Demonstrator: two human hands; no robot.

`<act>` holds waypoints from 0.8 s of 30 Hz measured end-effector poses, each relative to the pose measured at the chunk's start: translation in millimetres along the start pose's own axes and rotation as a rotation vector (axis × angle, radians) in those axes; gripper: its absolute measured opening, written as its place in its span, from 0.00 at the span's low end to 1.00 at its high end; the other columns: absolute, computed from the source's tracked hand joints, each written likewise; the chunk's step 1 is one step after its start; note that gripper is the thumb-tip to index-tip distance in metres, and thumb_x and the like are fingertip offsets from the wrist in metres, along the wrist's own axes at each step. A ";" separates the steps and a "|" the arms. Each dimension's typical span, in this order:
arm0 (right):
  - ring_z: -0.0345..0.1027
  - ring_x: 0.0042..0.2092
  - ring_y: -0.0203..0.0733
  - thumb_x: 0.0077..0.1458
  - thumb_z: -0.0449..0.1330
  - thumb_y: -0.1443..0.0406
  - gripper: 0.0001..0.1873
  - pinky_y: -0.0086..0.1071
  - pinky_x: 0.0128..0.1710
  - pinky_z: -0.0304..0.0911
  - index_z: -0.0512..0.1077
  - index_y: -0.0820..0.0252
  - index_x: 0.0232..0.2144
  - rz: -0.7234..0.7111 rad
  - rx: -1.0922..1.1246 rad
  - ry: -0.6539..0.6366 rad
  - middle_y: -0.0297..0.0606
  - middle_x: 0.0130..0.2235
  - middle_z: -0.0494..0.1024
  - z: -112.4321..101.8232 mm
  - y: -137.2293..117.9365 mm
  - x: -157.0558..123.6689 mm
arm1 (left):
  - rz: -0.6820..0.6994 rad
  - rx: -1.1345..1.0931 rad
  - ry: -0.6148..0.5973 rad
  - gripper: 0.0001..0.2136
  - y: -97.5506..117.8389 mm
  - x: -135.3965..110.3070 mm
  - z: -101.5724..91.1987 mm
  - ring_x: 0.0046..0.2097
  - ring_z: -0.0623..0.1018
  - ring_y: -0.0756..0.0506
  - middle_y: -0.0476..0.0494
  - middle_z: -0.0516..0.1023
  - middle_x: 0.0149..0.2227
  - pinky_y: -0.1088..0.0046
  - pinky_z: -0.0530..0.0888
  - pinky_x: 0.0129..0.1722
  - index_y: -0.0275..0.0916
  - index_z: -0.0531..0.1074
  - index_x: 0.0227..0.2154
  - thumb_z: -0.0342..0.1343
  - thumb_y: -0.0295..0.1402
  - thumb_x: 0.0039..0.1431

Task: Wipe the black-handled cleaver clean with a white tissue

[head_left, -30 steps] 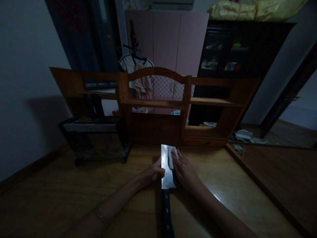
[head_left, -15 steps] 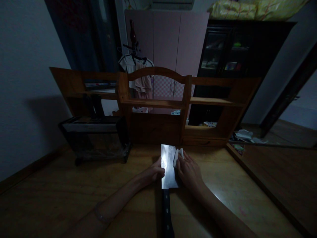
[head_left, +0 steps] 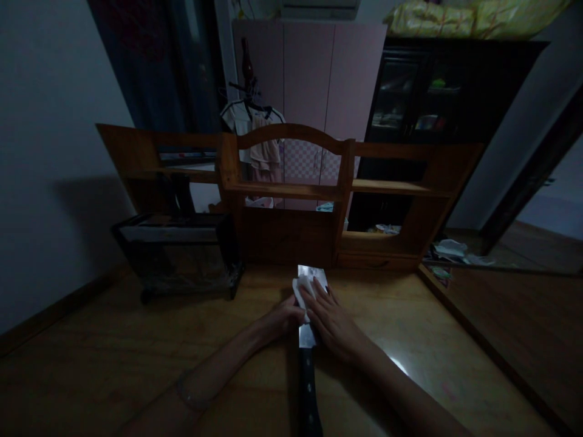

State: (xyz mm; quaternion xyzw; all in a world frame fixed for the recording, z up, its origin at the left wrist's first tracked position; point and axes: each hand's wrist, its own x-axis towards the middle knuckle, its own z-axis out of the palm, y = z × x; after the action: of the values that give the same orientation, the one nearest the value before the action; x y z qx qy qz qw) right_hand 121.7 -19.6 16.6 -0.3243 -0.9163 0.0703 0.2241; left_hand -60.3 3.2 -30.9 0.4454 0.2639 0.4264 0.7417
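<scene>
Tabletop (head_left: 218, 358): wooden, yellowish brown, shining toward its right edge.
Cleaver (head_left: 306, 335): its blade points to the far edge, its black handle (head_left: 308, 388) to the near edge.
Left grip (head_left: 285, 318): bare hand, holds the blade's left side, the thumb on top.
White cloth (head_left: 299, 294): lies across the blade's middle part.
Right grip (head_left: 334, 321): bare hand, presses this cloth with stretched fingers.
Black stand (head_left: 177, 261): near the far left corner, dark upright pieces (head_left: 184, 194) rising from it.
Shelf unit (head_left: 286, 191): wooden, stands along the far edge.
Beyond it: hanging clothes (head_left: 265, 155), pink wardrobe (head_left: 306, 73), dark cabinet (head_left: 483, 91) carrying yellow bundles (head_left: 423, 18).
</scene>
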 end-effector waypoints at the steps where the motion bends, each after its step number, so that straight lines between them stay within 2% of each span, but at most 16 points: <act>1: 0.27 0.70 0.44 0.70 0.40 0.61 0.28 0.52 0.68 0.36 0.40 0.47 0.68 0.018 -0.004 0.005 0.30 0.70 0.43 0.7 1.3 -0.1 | 0.008 -0.008 0.008 0.36 1.2 -0.5 1.2 0.37 0.74 0.47 0.45 0.73 0.38 0.74 0.69 0.35 0.40 0.64 0.55 0.52 0.19 0.36; 4: 0.27 0.70 0.46 0.70 0.40 0.60 0.28 0.56 0.67 0.35 0.39 0.46 0.68 0.081 -0.003 0.019 0.30 0.70 0.44 4.6 8.7 -1.5 | 0.044 -0.007 -0.011 0.44 7.2 -2.7 7.0 0.37 0.73 0.48 0.46 0.72 0.43 0.74 0.69 0.35 0.47 0.57 0.61 0.51 0.17 0.34; 6: 0.27 0.70 0.46 0.70 0.40 0.60 0.28 0.57 0.67 0.37 0.39 0.47 0.68 0.125 0.020 0.033 0.32 0.70 0.44 8.6 14.5 -2.7 | 0.057 0.015 -0.039 0.46 11.5 -4.4 11.0 0.37 0.73 0.48 0.45 0.72 0.45 0.74 0.69 0.35 0.49 0.54 0.63 0.50 0.17 0.34; 12: 0.27 0.70 0.45 0.69 0.40 0.60 0.29 0.47 0.68 0.43 0.43 0.57 0.69 0.212 0.119 0.086 0.39 0.70 0.41 16.2 23.7 -2.9 | 0.059 0.047 -0.061 0.47 16.1 -7.0 15.8 0.40 0.73 0.45 0.44 0.72 0.48 0.73 0.69 0.35 0.48 0.52 0.64 0.49 0.17 0.35; 18: 0.34 0.70 0.49 0.68 0.43 0.62 0.28 0.49 0.66 0.48 0.53 0.68 0.66 0.301 -0.023 0.156 0.49 0.68 0.49 18.0 29.6 -4.8 | 0.031 0.044 -0.054 0.47 16.2 -7.6 16.0 0.42 0.73 0.45 0.44 0.72 0.49 0.73 0.69 0.36 0.48 0.52 0.64 0.49 0.18 0.35; 21: 0.32 0.70 0.49 0.66 0.44 0.67 0.28 0.50 0.67 0.47 0.52 0.67 0.66 0.296 -0.094 0.222 0.47 0.68 0.50 18.0 35.8 -7.5 | 0.028 0.060 -0.046 0.47 17.2 -8.1 16.7 0.40 0.73 0.46 0.44 0.73 0.48 0.74 0.68 0.35 0.47 0.52 0.64 0.49 0.18 0.35; 24: 0.29 0.70 0.47 0.64 0.44 0.71 0.31 0.51 0.67 0.46 0.47 0.62 0.68 0.235 -0.079 0.287 0.42 0.70 0.46 12.9 36.9 -8.4 | 0.043 0.079 -0.055 0.46 17.9 -7.4 17.7 0.38 0.72 0.47 0.44 0.73 0.46 0.75 0.67 0.33 0.46 0.53 0.63 0.49 0.18 0.34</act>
State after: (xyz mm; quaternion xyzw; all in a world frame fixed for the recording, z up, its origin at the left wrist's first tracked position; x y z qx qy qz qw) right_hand 142.4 4.2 -8.0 -0.4446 -0.8327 0.0131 0.3299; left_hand -57.4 -6.6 -6.8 0.4915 0.2504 0.4190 0.7212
